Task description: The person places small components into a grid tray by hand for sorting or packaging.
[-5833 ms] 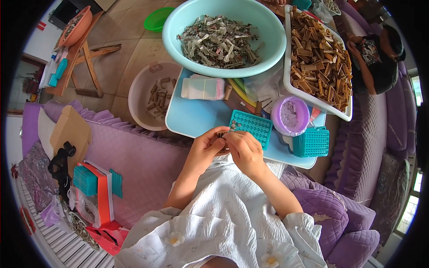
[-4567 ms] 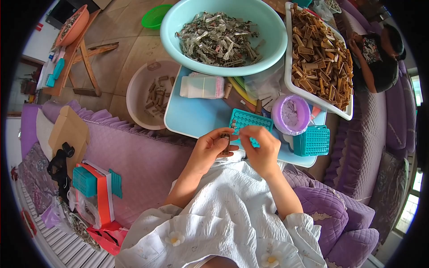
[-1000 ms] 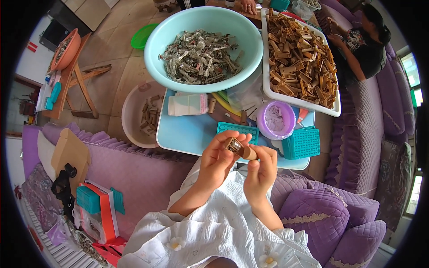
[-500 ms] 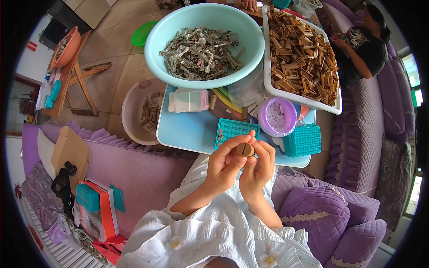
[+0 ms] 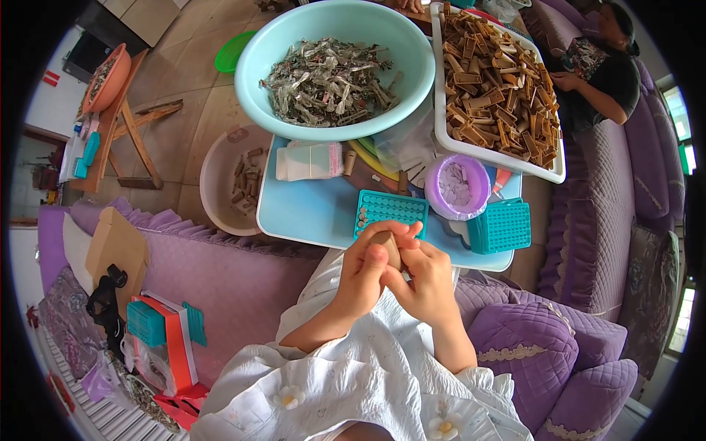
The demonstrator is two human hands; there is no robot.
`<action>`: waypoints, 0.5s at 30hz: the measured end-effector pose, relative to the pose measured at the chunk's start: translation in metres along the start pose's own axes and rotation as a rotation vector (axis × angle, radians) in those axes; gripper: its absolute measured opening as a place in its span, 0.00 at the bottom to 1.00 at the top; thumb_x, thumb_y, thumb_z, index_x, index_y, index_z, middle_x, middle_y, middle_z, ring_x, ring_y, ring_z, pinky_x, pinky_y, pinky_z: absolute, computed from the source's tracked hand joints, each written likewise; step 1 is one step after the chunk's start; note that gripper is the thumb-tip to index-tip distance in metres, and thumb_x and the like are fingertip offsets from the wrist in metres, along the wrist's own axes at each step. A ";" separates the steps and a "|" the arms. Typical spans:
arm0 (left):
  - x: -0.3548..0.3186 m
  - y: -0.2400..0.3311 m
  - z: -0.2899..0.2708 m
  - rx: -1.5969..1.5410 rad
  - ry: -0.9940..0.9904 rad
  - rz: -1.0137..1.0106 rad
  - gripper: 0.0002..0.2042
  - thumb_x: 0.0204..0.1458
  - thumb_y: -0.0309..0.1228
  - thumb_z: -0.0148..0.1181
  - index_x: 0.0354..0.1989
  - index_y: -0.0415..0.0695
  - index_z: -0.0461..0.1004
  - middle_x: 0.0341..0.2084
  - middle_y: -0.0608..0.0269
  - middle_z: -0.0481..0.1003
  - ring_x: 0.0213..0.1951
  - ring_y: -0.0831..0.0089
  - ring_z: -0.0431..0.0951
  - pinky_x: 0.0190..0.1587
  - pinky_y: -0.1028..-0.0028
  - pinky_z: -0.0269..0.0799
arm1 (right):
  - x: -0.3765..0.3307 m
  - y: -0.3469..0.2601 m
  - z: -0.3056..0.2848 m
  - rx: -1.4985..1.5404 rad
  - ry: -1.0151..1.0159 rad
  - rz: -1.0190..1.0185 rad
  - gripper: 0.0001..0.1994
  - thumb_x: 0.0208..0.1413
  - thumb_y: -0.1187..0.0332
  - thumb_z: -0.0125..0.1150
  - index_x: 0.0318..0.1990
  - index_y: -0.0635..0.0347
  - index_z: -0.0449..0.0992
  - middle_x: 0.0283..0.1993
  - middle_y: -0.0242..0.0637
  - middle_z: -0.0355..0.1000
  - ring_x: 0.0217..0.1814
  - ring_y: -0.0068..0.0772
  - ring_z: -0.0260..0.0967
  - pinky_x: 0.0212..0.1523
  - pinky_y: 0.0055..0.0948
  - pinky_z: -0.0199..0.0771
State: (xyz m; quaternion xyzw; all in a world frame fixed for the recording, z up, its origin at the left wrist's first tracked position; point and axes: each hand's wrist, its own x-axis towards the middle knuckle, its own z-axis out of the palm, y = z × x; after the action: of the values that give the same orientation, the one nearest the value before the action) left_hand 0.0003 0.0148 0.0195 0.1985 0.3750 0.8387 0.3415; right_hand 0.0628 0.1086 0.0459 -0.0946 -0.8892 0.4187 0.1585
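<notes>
In front of my lap I hold a small brown cylinder-shaped piece [image 5: 387, 248] between both hands. My left hand [image 5: 358, 279] is closed round its left side, thumb against it. On the other side my right hand [image 5: 425, 283] closes over it with thumb and fingers, so much of the piece is hidden. Just beyond my fingers lies a teal perforated tray [image 5: 390, 207] with a few small round bits in its left holes. A purple tub [image 5: 457, 187] of pale small pieces stands to its right, beside a teal box-shaped rack [image 5: 504, 228].
The blue table [image 5: 298, 213] carries a banded pale stack [image 5: 309, 163], a large aqua basin [image 5: 254, 110] of shiny strips and a white tray [image 5: 440, 132] heaped with brown half-shells. Left of it, a pale basin [image 5: 213, 187] holds brown cylinders. A person [image 5: 607, 73] sits at right.
The brown piece has turned from showing its slit round end to showing its side, and tilted. My right fingers have folded over it. The person at right has shifted their arms.
</notes>
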 end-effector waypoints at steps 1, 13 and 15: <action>0.000 0.000 0.002 -0.002 -0.002 -0.005 0.22 0.52 0.46 0.44 0.46 0.39 0.60 0.37 0.60 0.68 0.48 0.68 0.64 0.51 0.67 0.58 | 0.000 0.003 0.005 -0.001 0.002 0.005 0.16 0.37 0.64 0.62 0.32 0.65 0.69 0.18 0.37 0.64 0.18 0.37 0.62 0.19 0.30 0.61; 0.006 -0.009 -0.008 -0.295 0.043 -0.138 0.17 0.52 0.45 0.44 0.39 0.44 0.61 0.27 0.68 0.62 0.48 0.69 0.61 0.49 0.69 0.59 | 0.001 0.015 0.026 0.060 0.167 -0.020 0.10 0.39 0.66 0.60 0.24 0.62 0.68 0.15 0.36 0.62 0.17 0.35 0.61 0.18 0.30 0.60; 0.006 -0.013 -0.006 -0.261 0.122 -0.126 0.17 0.51 0.46 0.44 0.39 0.44 0.60 0.27 0.69 0.61 0.45 0.70 0.64 0.49 0.69 0.59 | 0.000 0.018 0.024 0.068 0.129 0.011 0.09 0.41 0.66 0.58 0.24 0.62 0.69 0.16 0.37 0.63 0.18 0.36 0.62 0.19 0.31 0.61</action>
State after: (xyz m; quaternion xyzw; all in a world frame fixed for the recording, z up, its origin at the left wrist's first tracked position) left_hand -0.0019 0.0224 0.0061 0.0769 0.2945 0.8678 0.3928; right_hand 0.0545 0.1031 0.0177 -0.1208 -0.8618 0.4426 0.2165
